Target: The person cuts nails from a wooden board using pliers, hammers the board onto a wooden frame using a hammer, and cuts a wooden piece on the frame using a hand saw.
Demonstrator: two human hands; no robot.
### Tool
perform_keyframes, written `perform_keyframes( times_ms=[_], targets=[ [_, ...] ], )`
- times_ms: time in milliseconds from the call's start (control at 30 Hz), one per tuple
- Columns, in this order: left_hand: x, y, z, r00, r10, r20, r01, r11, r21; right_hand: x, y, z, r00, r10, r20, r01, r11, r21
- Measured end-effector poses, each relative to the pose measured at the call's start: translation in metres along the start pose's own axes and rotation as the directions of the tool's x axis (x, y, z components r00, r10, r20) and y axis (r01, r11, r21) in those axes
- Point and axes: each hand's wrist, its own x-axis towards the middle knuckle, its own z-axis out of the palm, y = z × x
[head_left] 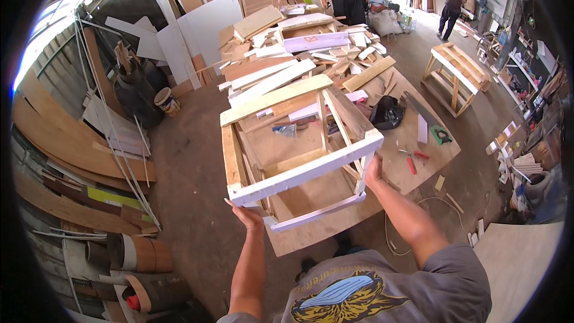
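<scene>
Your left hand [247, 216] grips the near left corner of an open wooden frame [308, 170]; your right hand [375, 169] is closed on its near right corner. The frame is over the near part of the plywood worktop [391, 154], tilted; contact beneath it cannot be told. To its right lie red-handled pliers [411, 164], a green-handled handsaw [440, 135] and a black plastic bag [387, 113]. Offcuts [353, 54] are heaped behind it.

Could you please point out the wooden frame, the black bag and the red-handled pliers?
Wooden frame [306, 168]: head view, on its pale near rail.
Black bag [387, 113]: head view, on its middle.
Red-handled pliers [411, 165]: head view, on one handle.
</scene>
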Motion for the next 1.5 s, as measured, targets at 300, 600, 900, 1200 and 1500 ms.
perform_keyframes(
  times_ms=[300,600,900,1200,1500],
  targets=[
    [-0.048,-0.03,-0.084,0.953,-0.22,0.209,0.192,0.971,0.143,-0.062,0.017,-0.052,0.987,0.114,0.116,-0.108,0.993,-0.053],
    [0.0,0.038,-0.031,0.854,-0.23,0.466,0.23,0.971,0.059,0.012,-0.06,-0.05,0.862,-0.083,0.501,0.35,0.812,-0.467],
    [0.166,0.1,0.121,0.821,-0.095,0.563,-0.144,0.92,0.365,0.062,-0.217,0.187,0.765,0.003,0.645,0.299,0.884,-0.359],
    [0.179,0.102,0.143,0.888,-0.173,0.426,-0.147,0.771,0.62,0.105,-0.169,0.213,0.757,0.001,0.654,0.381,0.812,-0.442],
    [0.177,0.094,0.139,0.879,-0.173,0.444,-0.16,0.77,0.617,0.141,-0.164,0.206,0.727,0.303,0.616,-0.199,0.952,-0.234]
  ],
)
